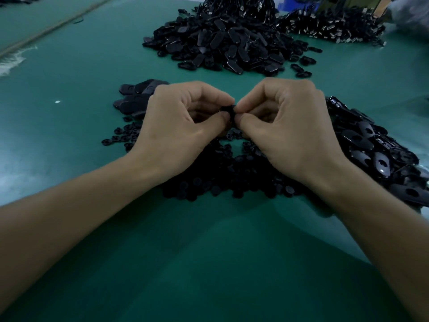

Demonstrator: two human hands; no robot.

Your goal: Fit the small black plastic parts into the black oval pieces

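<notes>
My left hand (178, 122) and my right hand (287, 126) meet fingertip to fingertip above the green table. Between them sits a small black piece (228, 110), pinched by thumbs and forefingers of both hands and mostly hidden; I cannot tell if it is one part or two. Under my hands lies a heap of small round black plastic parts (232, 180). A pile of black oval pieces with holes (376, 149) spreads to the right of my right hand. A few oval pieces (137, 96) lie behind my left hand.
A large mound of black oval pieces (227, 40) rises at the back centre. A second pile with metal-tipped parts (334, 24) lies at the back right. Bare green table mat (209, 263) stretches in front of me and to the left.
</notes>
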